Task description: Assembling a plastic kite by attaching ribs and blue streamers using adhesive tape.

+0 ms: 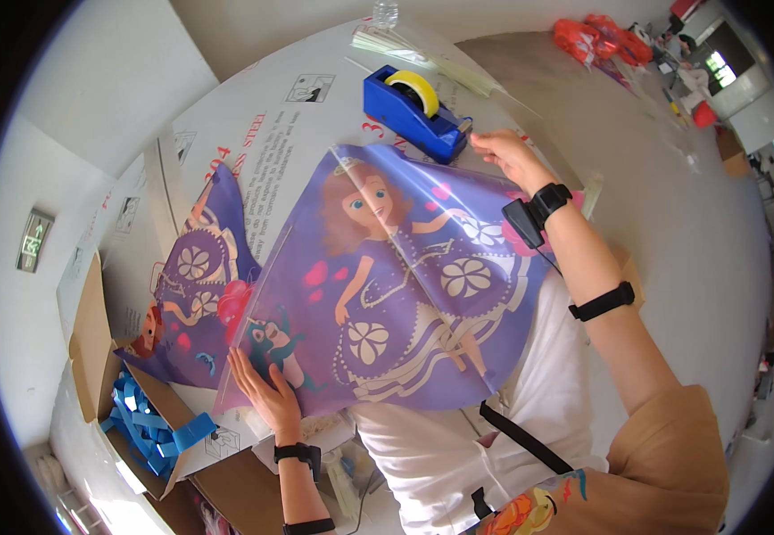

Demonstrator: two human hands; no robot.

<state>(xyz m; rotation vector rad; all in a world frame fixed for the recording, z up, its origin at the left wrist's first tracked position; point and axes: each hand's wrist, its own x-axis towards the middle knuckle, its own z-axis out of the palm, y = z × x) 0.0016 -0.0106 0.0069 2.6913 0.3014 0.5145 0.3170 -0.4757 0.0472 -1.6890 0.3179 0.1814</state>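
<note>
A purple kite sheet (405, 267) printed with a cartoon princess in a wide dress spreads over the near part of the table and onto my lap. My left hand (266, 392) lies with fingers stretched out on its lower left corner. At the far right, my right hand (507, 152) is closed in a pinch beside the cutting end of a blue tape dispenser (413, 116). Whatever is between those fingertips is too small to make out. The dispenser holds a roll of tape on a yellow core (413, 92).
A second purple printed sheet (195, 267) lies to the left on the grey table (271, 134). Thin pale rods (422, 58) and a clear bottle (386, 12) are at the far edge. A cardboard box (92, 330) with blue strips (141, 419) stands at lower left.
</note>
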